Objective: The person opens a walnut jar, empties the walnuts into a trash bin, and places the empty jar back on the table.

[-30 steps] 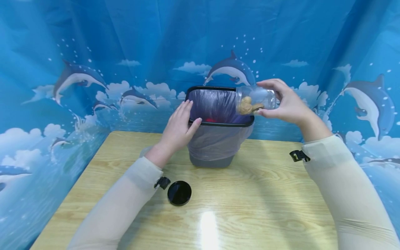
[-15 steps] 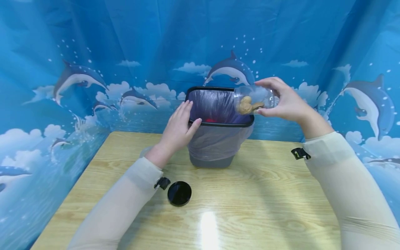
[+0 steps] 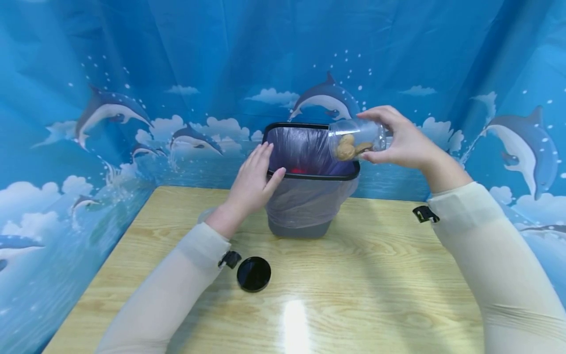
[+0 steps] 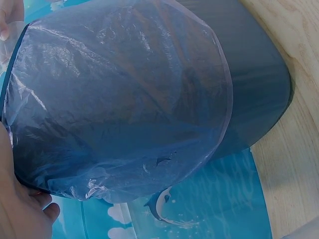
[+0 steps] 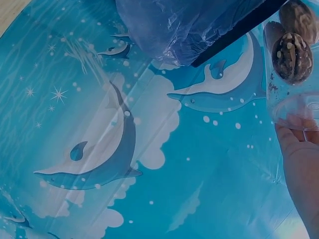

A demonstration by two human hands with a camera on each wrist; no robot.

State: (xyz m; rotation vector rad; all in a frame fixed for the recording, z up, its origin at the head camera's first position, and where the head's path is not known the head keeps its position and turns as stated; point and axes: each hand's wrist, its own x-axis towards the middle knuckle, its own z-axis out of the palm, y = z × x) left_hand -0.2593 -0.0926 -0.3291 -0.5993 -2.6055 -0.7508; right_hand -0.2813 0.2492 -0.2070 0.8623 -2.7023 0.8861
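Observation:
My right hand [image 3: 404, 140] grips a clear jar [image 3: 373, 130] by its base. The jar lies nearly on its side, its mouth end over the right part of a trash bin [image 3: 300, 230] lined with a thin plastic bag [image 3: 305, 201]. Several walnuts [image 3: 346, 147] sit inside the jar, and in the right wrist view two brown walnuts [image 5: 293, 57] show near the frame edge. On the bin's left front corner my left hand [image 3: 252, 179] holds the black rim [image 3: 318, 176], thumb at the front and fingers along the left side. Something red [image 3: 298, 170] shows inside the bin.
A round black lid [image 3: 254, 274] lies on the wooden table [image 3: 353, 285] in front of the bin. Behind the left wrist is a clear object [image 3: 205, 215], mostly hidden. A blue curtain [image 3: 221, 59] printed with dolphins surrounds the table at the back and sides.
My right hand has moved slightly left and up with the jar, bringing its mouth a little farther over the bin. The walnuts remain in the jar. My left hand has not moved.

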